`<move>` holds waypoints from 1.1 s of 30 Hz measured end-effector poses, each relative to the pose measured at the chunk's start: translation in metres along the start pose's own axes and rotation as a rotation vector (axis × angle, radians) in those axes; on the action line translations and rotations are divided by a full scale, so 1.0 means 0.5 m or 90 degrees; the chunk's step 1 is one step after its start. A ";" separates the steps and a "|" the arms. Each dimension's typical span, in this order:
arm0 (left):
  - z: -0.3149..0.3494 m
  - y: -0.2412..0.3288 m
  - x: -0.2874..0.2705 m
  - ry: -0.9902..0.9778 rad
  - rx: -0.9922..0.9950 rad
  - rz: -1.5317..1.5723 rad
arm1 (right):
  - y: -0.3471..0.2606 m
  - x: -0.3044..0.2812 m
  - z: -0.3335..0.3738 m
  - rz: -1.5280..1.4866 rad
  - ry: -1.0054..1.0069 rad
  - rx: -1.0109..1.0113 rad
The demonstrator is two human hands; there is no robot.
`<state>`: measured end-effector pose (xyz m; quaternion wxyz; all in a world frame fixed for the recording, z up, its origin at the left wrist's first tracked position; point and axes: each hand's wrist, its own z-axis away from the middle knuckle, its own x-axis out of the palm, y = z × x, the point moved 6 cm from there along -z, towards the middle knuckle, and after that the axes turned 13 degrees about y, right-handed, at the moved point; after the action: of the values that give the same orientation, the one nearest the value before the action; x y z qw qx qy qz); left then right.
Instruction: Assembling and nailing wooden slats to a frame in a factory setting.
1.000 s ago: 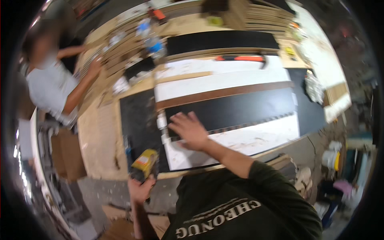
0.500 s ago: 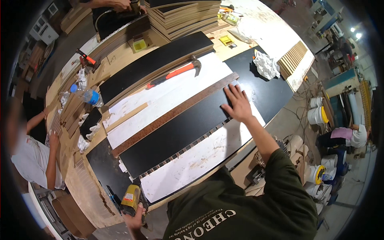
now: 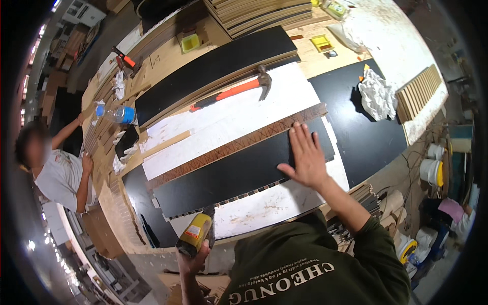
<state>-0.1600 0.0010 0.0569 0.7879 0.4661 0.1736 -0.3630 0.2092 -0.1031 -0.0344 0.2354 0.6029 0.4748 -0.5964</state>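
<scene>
My left hand [image 3: 194, 260] is wrapped round a yellow and black nail gun [image 3: 197, 231], whose nose is at the near edge of a long black panel [image 3: 223, 170] toward its left end. My right hand [image 3: 308, 160] lies flat on that panel's right part, fingers stretched out and thumb apart. Along the panel's near edge runs a row of small notches or blocks. A brown strip with criss-cross marks [image 3: 229, 146] lies against the far edge. Beneath them is a white board [image 3: 264, 208].
Beyond lie a claw hammer [image 3: 239, 90] with an orange handle and stacked black panels [image 3: 218, 66]. A water bottle [image 3: 119, 114] lies left; crumpled white paper [image 3: 377, 95] and a slatted wooden piece [image 3: 419, 94] sit right. A co-worker [image 3: 63, 173] stands at the left edge.
My left hand has brought the nail gun up and right, from beyond the panel's left corner to its near edge. My right hand stays flat on the panel. The view has shifted.
</scene>
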 end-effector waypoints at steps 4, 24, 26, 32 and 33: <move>0.008 0.033 0.047 0.029 0.046 0.019 | -0.105 0.031 -0.019 -0.105 -0.084 -0.107; -0.048 0.295 0.186 0.039 0.309 -0.171 | 0.255 -0.081 -0.047 -0.097 0.115 0.159; -0.053 0.313 0.204 0.048 0.338 -0.197 | 0.267 -0.089 -0.033 -0.203 0.144 0.221; -0.058 0.364 0.266 0.008 0.410 -0.231 | 0.278 -0.039 0.004 -0.500 0.062 0.379; -0.062 0.380 0.277 0.004 0.411 -0.235 | 0.273 -0.043 0.002 -0.511 0.098 0.317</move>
<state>0.0752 0.0279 0.0721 0.5211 0.6526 0.1338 -0.5335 0.3289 -0.1700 -0.0527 -0.2009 0.4522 0.5291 -0.6894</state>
